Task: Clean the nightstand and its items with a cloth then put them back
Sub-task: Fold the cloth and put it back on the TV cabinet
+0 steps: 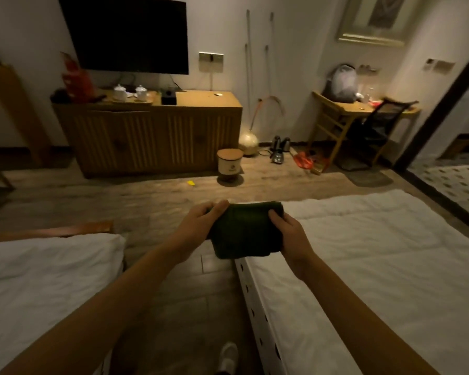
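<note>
Both hands hold a folded dark green cloth (244,231) at the centre of the view, above the gap between two beds. Left hand (201,226) grips the cloth's left edge at 9 o'clock, thumb laid along the top and fingers curled beneath; right hand (287,231) grips the right edge at 3 o'clock, fingers wrapped over the upper corner. Both forearms reach forward from 6 o'clock, bare, converging on the cloth.

White-covered beds lie at 8 o'clock (44,280) and 4 o'clock (377,266), with wood flooring (173,307) between them. At 11 o'clock a dark television (127,31) hangs above a slatted wooden cabinet (152,136) carrying two white lidded cups (129,92) and a black box (169,96). A round bin with a wooden lid (229,165) stands at 12 o'clock; it bears a small dark mark too blurred to read. At 2 o'clock a wooden surface (347,106) carries a grey backpack (340,82), a dark chair (377,131) beside it.
</note>
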`<state>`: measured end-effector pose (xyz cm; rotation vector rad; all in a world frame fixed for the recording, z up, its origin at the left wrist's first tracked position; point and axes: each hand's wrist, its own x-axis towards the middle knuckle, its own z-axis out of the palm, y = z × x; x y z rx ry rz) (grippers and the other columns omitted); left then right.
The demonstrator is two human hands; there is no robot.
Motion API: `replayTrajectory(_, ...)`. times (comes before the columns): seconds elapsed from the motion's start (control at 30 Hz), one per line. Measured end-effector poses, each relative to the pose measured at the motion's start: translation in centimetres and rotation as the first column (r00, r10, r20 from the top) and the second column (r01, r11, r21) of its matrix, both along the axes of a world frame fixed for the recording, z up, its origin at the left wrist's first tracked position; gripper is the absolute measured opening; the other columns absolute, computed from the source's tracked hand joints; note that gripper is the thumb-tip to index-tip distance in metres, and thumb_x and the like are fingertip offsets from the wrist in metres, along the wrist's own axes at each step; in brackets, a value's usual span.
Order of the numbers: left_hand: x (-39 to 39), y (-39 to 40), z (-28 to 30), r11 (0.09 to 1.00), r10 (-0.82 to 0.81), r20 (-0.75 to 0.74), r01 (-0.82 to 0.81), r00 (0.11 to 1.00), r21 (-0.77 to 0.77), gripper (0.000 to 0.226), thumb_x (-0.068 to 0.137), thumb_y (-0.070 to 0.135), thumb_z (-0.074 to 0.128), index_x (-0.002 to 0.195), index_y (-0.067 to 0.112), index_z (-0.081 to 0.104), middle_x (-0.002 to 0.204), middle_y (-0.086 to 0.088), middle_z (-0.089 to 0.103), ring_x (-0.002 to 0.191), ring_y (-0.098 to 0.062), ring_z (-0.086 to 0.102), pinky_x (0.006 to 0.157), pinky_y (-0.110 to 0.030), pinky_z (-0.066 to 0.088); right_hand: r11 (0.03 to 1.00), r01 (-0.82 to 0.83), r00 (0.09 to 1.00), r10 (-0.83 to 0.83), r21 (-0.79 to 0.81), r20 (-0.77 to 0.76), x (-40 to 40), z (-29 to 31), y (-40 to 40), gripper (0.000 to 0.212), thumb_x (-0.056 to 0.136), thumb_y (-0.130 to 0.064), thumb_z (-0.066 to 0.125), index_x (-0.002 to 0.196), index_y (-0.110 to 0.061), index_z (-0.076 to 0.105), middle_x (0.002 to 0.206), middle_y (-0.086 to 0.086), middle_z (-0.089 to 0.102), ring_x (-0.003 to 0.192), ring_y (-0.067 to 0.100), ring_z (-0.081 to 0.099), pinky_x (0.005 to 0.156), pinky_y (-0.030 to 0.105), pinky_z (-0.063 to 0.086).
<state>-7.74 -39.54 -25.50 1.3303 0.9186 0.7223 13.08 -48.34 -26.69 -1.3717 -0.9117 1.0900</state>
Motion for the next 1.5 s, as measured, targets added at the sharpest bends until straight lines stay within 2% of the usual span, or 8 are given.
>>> replayTrajectory(0.3, 6.7, 17.2, -0.7, 0.885, 0.287, 0.264, -0.149, 0.921, -0.442, 0.047, 0.087, 0.066, 0.054, 0.117, 0.031, 0.063, 0.107, -0.009, 0.076, 0.097, -0.034, 0.073, 0.077, -0.053, 0.06, 0.974, 0.11, 0.98, -0.14, 0.2, 0.14, 1.1, 0.5, 21.8, 0.019, 0.106, -0.035, 0.043, 0.118, -0.03, 0.057, 0.109, -0.008, 0.067, 0.102, 0.007, 0.065, 0.086, 0.029, 0.058)
replayTrajectory(0.57, 7.2, 29.5, -1.8, 0.76, 0.643, -0.072, -0.647, 0.763, -0.061, 0.025, 0.096, 0.058, 0.047, 0.092, 0.034, 0.053, 0.101, -0.003, 0.064, 0.091, -0.021, 0.065, 0.071, -0.037, 0.059, 0.983, -0.03, 0.956, -0.025, 0.181, 0.293, 1.4, -1.5, 36.6, 0.008, 0.105, -0.038, 0.045, 0.1, -0.042, 0.05, 0.096, -0.019, 0.059, 0.089, -0.004, 0.058, 0.066, 0.0, 0.044)
replayTrajectory(0.8, 6.4, 42.0, -3.9, 0.761, 0.647, -0.149, -0.62, 0.748, 0.19, 0.033, 0.095, 0.055, 0.052, 0.102, 0.023, 0.057, 0.101, -0.004, 0.064, 0.092, -0.02, 0.066, 0.075, -0.043, 0.062, 0.989, 0.02, 0.959, -0.061, 0.149, 0.277, 1.5, -4.6, 48.4, 0.014, 0.105, -0.037, 0.044, 0.094, -0.042, 0.052, 0.095, -0.016, 0.06, 0.089, 0.001, 0.059, 0.066, 0.012, 0.05)
replayTrajectory(0.93, 6.0, 50.1, -5.6, 0.785, 0.616, -0.11, -0.62, 0.78, -0.002, 0.024, 0.093, 0.055, 0.055, 0.096, 0.032, 0.055, 0.103, -0.003, 0.064, 0.091, -0.019, 0.066, 0.067, -0.032, 0.058, 0.999, -0.02, 0.961, 0.01, 0.036, 0.276, 2.3, -5.7, 58.0, 0.011, 0.103, -0.042, 0.049, 0.101, -0.034, 0.056, 0.099, -0.007, 0.062, 0.097, 0.014, 0.062, 0.074, 0.027, 0.056)
replayTrajectory(1.03, 5.9, 57.4, -5.5, 0.806, 0.561, -0.059, -0.561, 0.826, -0.189, 0.033, 0.094, 0.05, 0.058, 0.115, 0.025, 0.054, 0.109, -0.006, 0.064, 0.091, -0.022, 0.068, 0.057, -0.028, 0.057, 0.996, -0.077, 0.967, 0.086, -0.048, 0.24, 2.2, -6.0, 65.3, 0.028, 0.099, -0.041, 0.057, 0.123, -0.033, 0.045, 0.111, -0.011, 0.055, 0.106, 0.013, 0.059, 0.07, 0.017, 0.05)
replayTrajectory(1.2, 6.5, 68.9, -4.0, 0.848, 0.471, 0.032, -0.442, 0.881, -0.292, 0.038, 0.097, 0.048, 0.054, 0.125, 0.023, 0.049, 0.119, -0.012, 0.058, 0.1, -0.03, 0.066, 0.062, -0.035, 0.059, 0.956, -0.273, 0.704, 0.126, 0.102, 0.699, 1.9, -5.6, 75.6, 0.055, 0.081, -0.072, 0.056, 0.126, -0.04, 0.056, 0.129, -0.014, 0.043, 0.121, 0.005, 0.039, 0.095, 0.02, 0.036)
replayTrajectory(1.33, 8.2, 75.2, -3.5, 0.862, 0.407, -0.001, -0.384, 0.914, -0.331, 0.042, 0.098, 0.059, 0.039, 0.125, 0.027, 0.046, 0.118, -0.011, 0.057, 0.099, -0.027, 0.063, 0.061, -0.03, 0.051, 0.924, -0.382, 0.804, 0.319, 0.025, 0.502, 1.8, -4.0, 81.4, 0.043, 0.073, -0.078, 0.064, 0.104, -0.051, 0.056, 0.107, -0.022, 0.063, 0.099, -0.002, 0.064, 0.071, 0.013, 0.055)
replayTrajectory(1.5, 9.5, 82.6, -4.1, 0.896, 0.303, 0.225, -0.196, 0.926, -0.399, 0.055, 0.093, 0.069, 0.03, 0.126, 0.029, 0.048, 0.121, -0.007, 0.062, 0.106, -0.026, 0.067, 0.08, -0.039, 0.056, 0.925, -0.379, 0.826, 0.346, -0.016, 0.445, 2.7, -4.1, 89.4, 0.079, 0.059, -0.08, 0.074, 0.123, -0.041, 0.05, 0.11, -0.027, 0.059, 0.099, -0.006, 0.063, 0.074, 0.011, 0.055)
